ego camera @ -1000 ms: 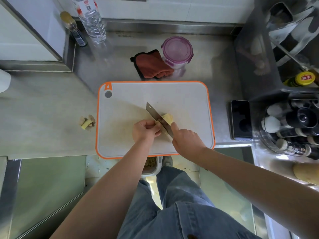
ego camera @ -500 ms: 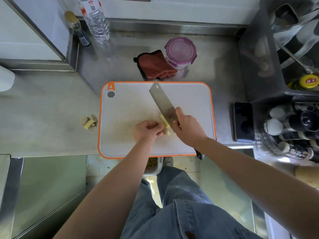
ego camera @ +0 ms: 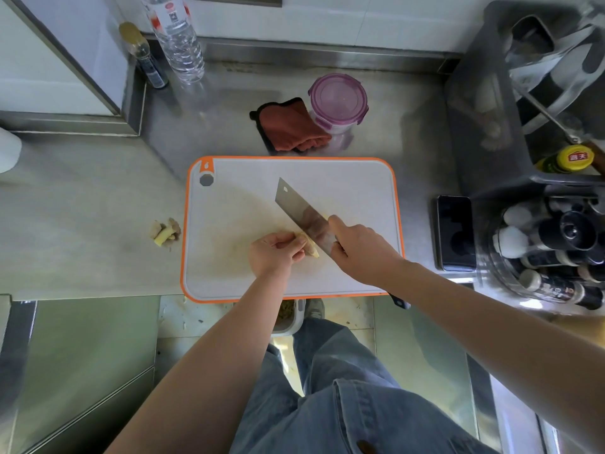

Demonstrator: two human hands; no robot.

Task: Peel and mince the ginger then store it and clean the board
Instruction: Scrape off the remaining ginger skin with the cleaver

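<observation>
The bench (ego camera: pixel 82 208) carries the board (ego camera: pixel 343 185), which lies under both hands. The right hand (ego camera: pixel 360 253) reaches in from the right, its fingers wrapped round the handle of the knife (ego camera: pixel 304 217) and its forefinger laid along the spine. The blade slants away up and left. The left hand (ego camera: pixel 276 253), just left of the blade, curls its fingers and pinches the ginger (ego camera: pixel 309 245). The ginger sits between the hands, against the blade. It looks pale yellow and probably peeled, though part of it is hidden. Scraps (ego camera: pixel 165 231) lie well left of the left hand.
</observation>
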